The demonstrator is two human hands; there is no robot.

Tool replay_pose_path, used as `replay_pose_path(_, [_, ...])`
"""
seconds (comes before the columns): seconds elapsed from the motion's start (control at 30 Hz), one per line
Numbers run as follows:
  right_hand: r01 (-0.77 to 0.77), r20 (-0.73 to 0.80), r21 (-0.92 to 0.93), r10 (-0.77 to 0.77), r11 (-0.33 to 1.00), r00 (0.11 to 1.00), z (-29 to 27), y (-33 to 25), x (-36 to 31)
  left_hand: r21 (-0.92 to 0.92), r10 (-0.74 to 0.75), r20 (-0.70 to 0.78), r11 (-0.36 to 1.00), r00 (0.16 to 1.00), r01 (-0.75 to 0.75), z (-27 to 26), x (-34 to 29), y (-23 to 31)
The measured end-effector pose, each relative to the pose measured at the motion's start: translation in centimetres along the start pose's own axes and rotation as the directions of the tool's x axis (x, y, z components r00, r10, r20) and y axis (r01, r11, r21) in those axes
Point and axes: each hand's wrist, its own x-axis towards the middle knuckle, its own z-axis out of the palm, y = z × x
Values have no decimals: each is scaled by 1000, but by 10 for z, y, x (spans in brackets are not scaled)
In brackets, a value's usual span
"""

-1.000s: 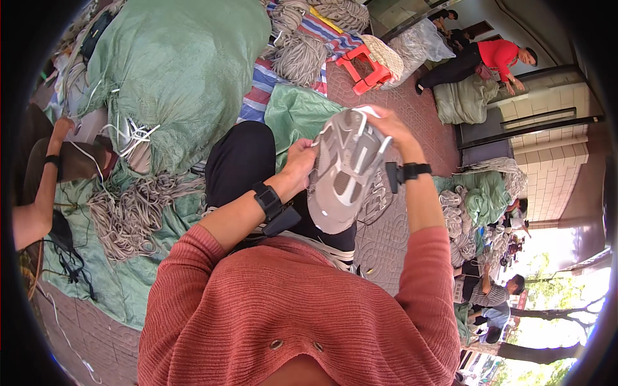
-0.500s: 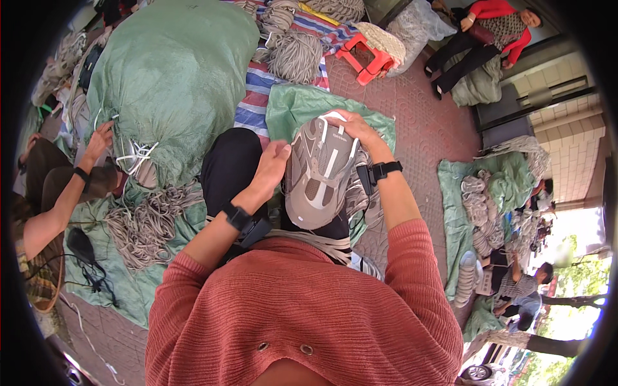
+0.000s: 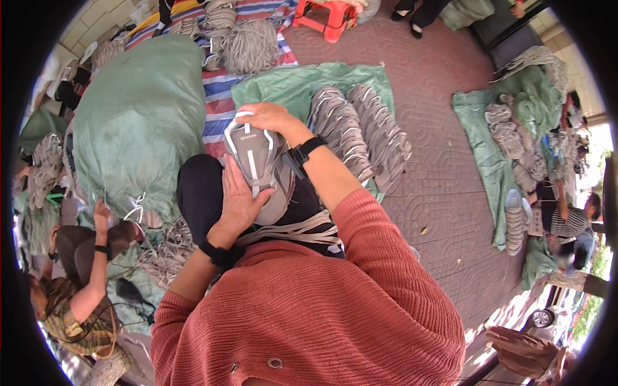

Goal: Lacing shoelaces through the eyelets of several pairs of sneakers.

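A grey shoe upper [image 3: 259, 157] with white stripes lies over my lap, its rounded toe toward my body. My right hand [image 3: 267, 118] is closed over its far end, fingers curled round the white edge. Against its left side lies my left hand [image 3: 239, 196], fingers straight and thumb across the toe part, holding it. A bundle of pale laces [image 3: 290, 226] runs over my lap. Just beyond my right forearm, two rows of nested grey shoe uppers [image 3: 338, 122] rest on a green sheet [image 3: 283, 83]. Whatever is under the held upper is hidden.
A big stuffed green sack [image 3: 138, 122] stands at the left, with a seated co-worker [image 3: 77, 302] touching its lower edge. Bundled laces [image 3: 251, 46] lie on a striped sheet [image 3: 215, 106] near a red stool [image 3: 331, 22]. More uppers [image 3: 508, 128] are at the right.
My left hand has come onto the shoe upper from beside it. The upper and both hands sit further left in the view, which has shifted, and the rows of nested uppers now show.
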Motion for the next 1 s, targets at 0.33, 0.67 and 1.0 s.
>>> replay_pose_path(0.33, [117, -84, 301, -96, 946, 992, 27, 25, 33, 247, -48, -47, 967, 998, 58, -5, 9, -1])
replay_pose_path(0.67, [90, -69, -7, -91, 996, 994, 35, 27, 31, -202, 290, 247, 949, 925, -243, -61, -26, -27])
replay_pose_path(1.0, [-158, 49, -11, 158, 987, 986, 50, -8, 30, -181, 461, 397, 887, 794, -424, -72, -37, -23])
